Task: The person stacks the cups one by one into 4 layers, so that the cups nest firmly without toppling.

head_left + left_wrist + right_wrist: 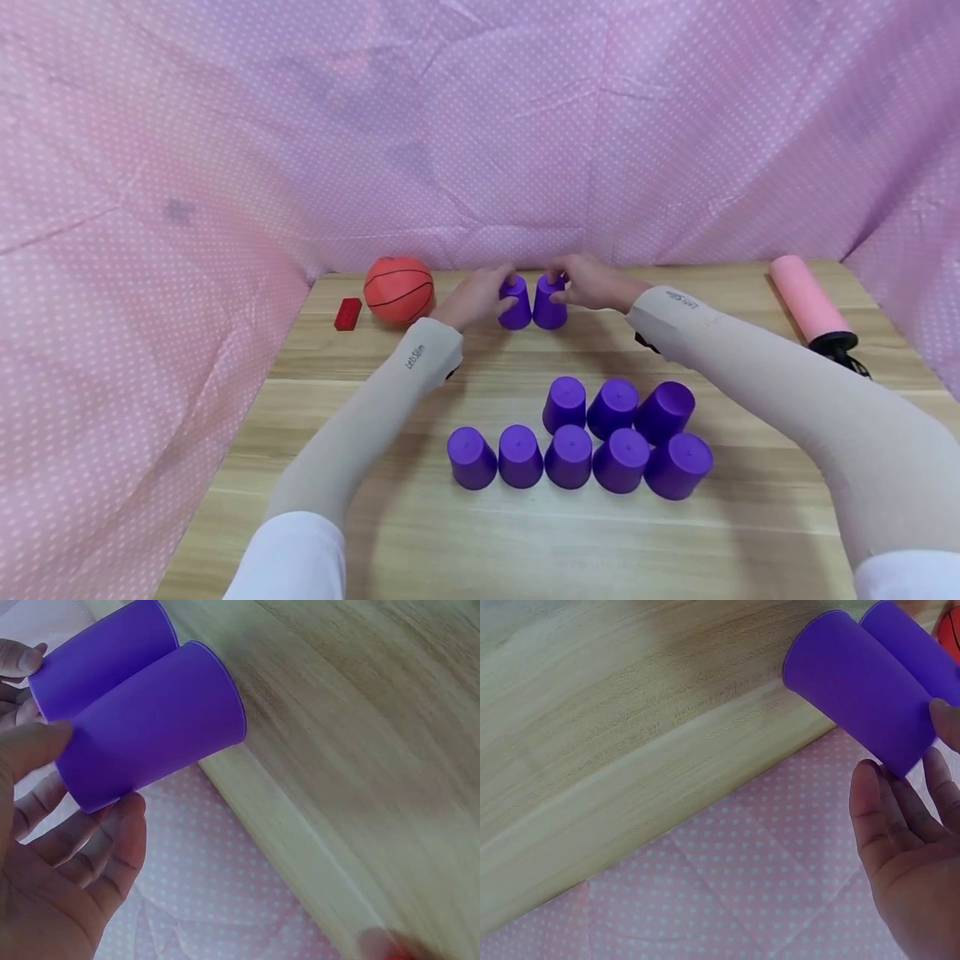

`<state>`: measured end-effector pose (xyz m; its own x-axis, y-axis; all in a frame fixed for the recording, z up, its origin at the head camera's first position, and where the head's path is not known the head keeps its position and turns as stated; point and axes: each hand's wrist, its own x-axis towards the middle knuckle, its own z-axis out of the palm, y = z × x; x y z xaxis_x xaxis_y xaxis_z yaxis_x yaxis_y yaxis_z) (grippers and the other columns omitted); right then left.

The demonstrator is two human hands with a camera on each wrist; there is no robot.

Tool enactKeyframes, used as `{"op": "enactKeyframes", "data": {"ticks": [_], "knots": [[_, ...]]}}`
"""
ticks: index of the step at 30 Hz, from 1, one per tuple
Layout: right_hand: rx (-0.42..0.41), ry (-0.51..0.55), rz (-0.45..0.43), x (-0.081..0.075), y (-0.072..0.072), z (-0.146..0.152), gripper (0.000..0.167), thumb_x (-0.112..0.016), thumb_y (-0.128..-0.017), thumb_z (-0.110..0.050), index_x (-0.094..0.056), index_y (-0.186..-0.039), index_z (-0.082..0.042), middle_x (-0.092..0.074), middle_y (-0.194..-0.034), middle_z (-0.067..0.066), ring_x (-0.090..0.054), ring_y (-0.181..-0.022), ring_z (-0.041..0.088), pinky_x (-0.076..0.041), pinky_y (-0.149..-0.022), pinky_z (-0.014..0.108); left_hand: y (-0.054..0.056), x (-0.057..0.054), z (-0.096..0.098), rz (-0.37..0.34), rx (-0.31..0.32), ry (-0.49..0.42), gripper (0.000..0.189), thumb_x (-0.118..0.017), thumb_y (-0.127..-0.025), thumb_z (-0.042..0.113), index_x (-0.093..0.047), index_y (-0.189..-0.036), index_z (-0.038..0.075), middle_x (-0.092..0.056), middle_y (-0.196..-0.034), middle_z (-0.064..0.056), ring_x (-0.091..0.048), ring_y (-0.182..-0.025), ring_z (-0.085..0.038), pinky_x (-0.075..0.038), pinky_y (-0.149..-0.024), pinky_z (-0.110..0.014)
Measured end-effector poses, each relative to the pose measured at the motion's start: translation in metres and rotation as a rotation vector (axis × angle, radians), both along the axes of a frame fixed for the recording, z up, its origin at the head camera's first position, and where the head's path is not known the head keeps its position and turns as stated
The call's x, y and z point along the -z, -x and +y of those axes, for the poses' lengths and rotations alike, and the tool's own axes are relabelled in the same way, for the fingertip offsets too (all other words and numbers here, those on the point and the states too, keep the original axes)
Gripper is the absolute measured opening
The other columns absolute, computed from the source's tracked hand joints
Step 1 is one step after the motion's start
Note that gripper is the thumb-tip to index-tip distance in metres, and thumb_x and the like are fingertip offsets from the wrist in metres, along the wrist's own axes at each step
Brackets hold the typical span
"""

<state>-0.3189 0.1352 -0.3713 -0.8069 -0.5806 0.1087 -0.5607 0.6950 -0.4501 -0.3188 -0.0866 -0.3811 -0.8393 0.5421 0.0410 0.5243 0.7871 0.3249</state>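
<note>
Two upside-down purple cups stand side by side near the table's back edge. My left hand (477,298) grips the left cup (514,315) near its closed end, thumb on one side and fingers on the other. On the right cup (551,313), my right hand (592,282) has a similar hold with thumb and fingers. In the left wrist view the left cup (157,724) touches or nearly touches its neighbour. The right wrist view shows the right cup (862,690) with its rim towards the table. Closer to me, more purple cups (567,457) stand upside down in two rows.
An orange basketball (399,290) lies left of my left hand, with a red brick (347,314) beside it. A pink pump (812,300) with a black end lies on the right. Pink dotted cloth (480,150) hangs behind the wooden table (405,533).
</note>
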Motion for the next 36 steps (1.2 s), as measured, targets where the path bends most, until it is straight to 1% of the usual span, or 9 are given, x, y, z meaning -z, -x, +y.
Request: {"op": "enactKeyframes", "data": {"ticks": [6, 10, 12, 15, 20, 24, 29, 32, 36], "knots": [[-0.025, -0.018, 0.022, -0.013, -0.007, 0.003, 0.02, -0.074, -0.078, -0.014, -0.068, -0.093, -0.002, -0.067, -0.095, 0.013, -0.059, -0.096, 0.034, -0.045, -0.085, 0.045, -0.004, -0.013, -0.01, 0.005, -0.003, -0.063, 0.039, -0.065, -0.089, 0.027, -0.052, -0.119, 0.006, -0.058, -0.11, -0.006, -0.054, -0.1, -0.02, -0.044, -0.085, -0.034], [-0.046, -0.024, 0.033, -0.028, -0.016, 0.004, 0.017, -0.073, -0.081, -0.012, -0.069, -0.094, -0.002, -0.067, -0.099, 0.014, -0.059, -0.098, 0.031, -0.044, -0.088, 0.045, -0.013, -0.025, -0.015, 0.063, 0.031, -0.038, 0.038, -0.067, -0.087, 0.028, -0.055, -0.117, 0.007, -0.059, -0.109, -0.005, -0.053, -0.101, -0.02, -0.044, -0.086, -0.034], [-0.061, -0.013, 0.053, -0.035, -0.021, 0.005, 0.019, -0.073, -0.082, -0.013, -0.069, -0.097, -0.003, -0.067, -0.102, 0.013, -0.059, -0.1, 0.03, -0.043, -0.089, 0.045, -0.019, -0.03, -0.015, 0.105, 0.075, 0.002, 0.036, -0.068, -0.086, 0.03, -0.057, -0.113, 0.009, -0.06, -0.107, -0.004, -0.054, -0.1, -0.019, -0.044, -0.086, -0.034], [-0.095, 0.008, 0.119, -0.044, -0.033, 0.009, 0.02, -0.074, -0.081, -0.013, -0.069, -0.097, -0.003, -0.067, -0.1, 0.012, -0.06, -0.099, 0.03, -0.043, -0.09, 0.045, -0.031, -0.036, -0.01, 0.147, 0.18, 0.018, 0.032, -0.07, -0.084, 0.028, -0.06, -0.107, 0.008, -0.06, -0.103, -0.004, -0.054, -0.099, -0.02, -0.043, -0.086, -0.034], [-0.153, 0.018, 0.222, -0.051, -0.064, 0.02, 0.021, -0.076, -0.079, -0.013, -0.068, -0.097, -0.006, -0.066, -0.095, 0.006, -0.06, -0.091, 0.024, -0.046, -0.082, 0.042, -0.06, -0.048, 0.005, 0.171, 0.361, 0.024, 0.025, -0.073, -0.082, 0.028, -0.061, -0.097, 0.011, -0.057, -0.102, -0.003, -0.05, -0.096, -0.018, -0.041, -0.085, -0.03], [-0.2, 0.046, 0.288, -0.053, -0.091, 0.034, 0.024, -0.077, -0.077, -0.011, -0.067, -0.098, -0.006, -0.065, -0.094, 0.003, -0.06, -0.088, 0.022, -0.047, -0.077, 0.04, -0.082, -0.053, 0.018, 0.197, 0.489, 0.109, 0.032, -0.072, -0.082, 0.036, -0.063, -0.104, 0.013, -0.057, -0.108, 0.0, -0.051, -0.101, -0.016, -0.042, -0.082, -0.032], [-0.293, 0.057, 0.391, -0.052, -0.121, 0.049, 0.025, -0.081, -0.071, -0.012, -0.066, -0.092, -0.011, -0.064, -0.092, -0.001, -0.06, -0.086, 0.018, -0.047, -0.075, 0.037, -0.098, -0.051, 0.029, 0.153, 0.598, 0.229, 0.04, -0.069, -0.084, 0.042, -0.063, -0.113, 0.017, -0.056, -0.116, 0.003, -0.049, -0.107, -0.016, -0.04, -0.086, -0.031], [-0.33, 0.018, 0.377, -0.043, -0.134, 0.054, 0.026, -0.082, -0.07, -0.016, -0.065, -0.091, -0.015, -0.062, -0.094, -0.004, -0.058, -0.087, 0.013, -0.048, -0.074, 0.035, -0.103, -0.046, 0.034, 0.131, 0.662, 0.257, 0.039, -0.07, -0.084, 0.04, -0.064, -0.115, 0.017, -0.057, -0.116, 0.004, -0.049, -0.105, -0.014, -0.04, -0.088, -0.025], [-0.338, -0.031, 0.292, -0.028, -0.147, 0.06, 0.026, -0.081, -0.072, -0.018, -0.065, -0.091, -0.016, -0.061, -0.098, -0.005, -0.057, -0.089, 0.012, -0.05, -0.074, 0.034, -0.105, -0.042, 0.037, 0.11, 0.715, 0.262, 0.034, -0.072, -0.083, 0.036, -0.066, -0.111, 0.018, -0.059, -0.112, 0.004, -0.049, -0.103, -0.013, -0.04, -0.087, -0.022]]}}
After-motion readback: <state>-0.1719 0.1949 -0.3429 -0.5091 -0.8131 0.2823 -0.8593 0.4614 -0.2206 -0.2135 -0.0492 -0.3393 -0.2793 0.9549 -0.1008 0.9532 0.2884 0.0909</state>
